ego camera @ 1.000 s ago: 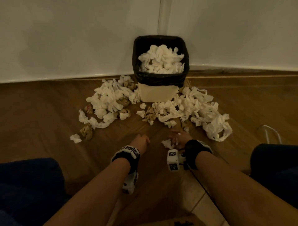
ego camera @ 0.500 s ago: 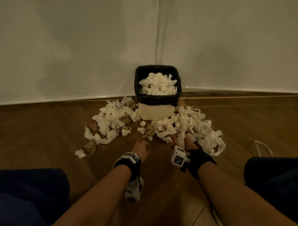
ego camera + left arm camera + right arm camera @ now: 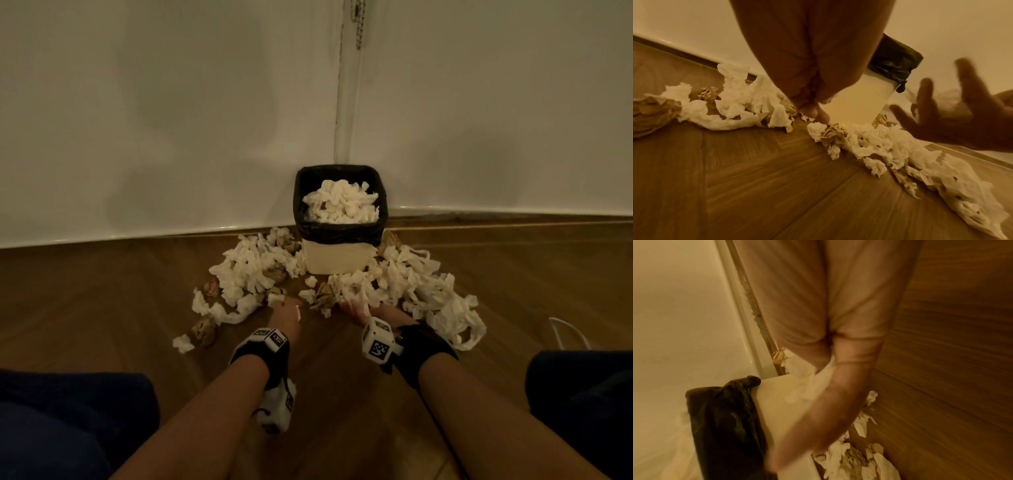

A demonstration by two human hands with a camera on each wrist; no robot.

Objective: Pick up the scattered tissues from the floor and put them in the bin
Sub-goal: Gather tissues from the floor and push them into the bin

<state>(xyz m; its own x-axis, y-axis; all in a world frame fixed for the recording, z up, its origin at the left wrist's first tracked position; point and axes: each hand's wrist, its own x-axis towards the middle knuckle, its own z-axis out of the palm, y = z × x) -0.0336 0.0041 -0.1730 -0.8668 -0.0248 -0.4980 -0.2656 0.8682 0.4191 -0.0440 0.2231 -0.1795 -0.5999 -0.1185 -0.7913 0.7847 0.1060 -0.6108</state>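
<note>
The cream bin (image 3: 337, 260) with a black liner stands in the wall corner, heaped with white tissues (image 3: 342, 205). Scattered tissues lie in a left pile (image 3: 250, 270) and a right pile (image 3: 421, 287) on the floor. My left hand (image 3: 284, 308) hovers near the left pile with its fingers curled (image 3: 813, 112), and a white tissue sliver (image 3: 297, 312) shows at its thumb side. My right hand (image 3: 358, 308) is at the near edge of the right pile. Its fingers (image 3: 927, 100) are spread and blurred. A tissue (image 3: 803, 368) shows just behind it.
Brown crumpled paper balls (image 3: 205, 327) are mixed among the tissues. A white cable (image 3: 565, 334) lies on the wood floor at the right. My dark-clad knees (image 3: 68, 421) frame the bottom corners. White walls (image 3: 171, 120) close off the back.
Both hands have moved forward to the piles in front of the bin. The right hand lifted a tissue off the floor; its fingers are now spread.
</note>
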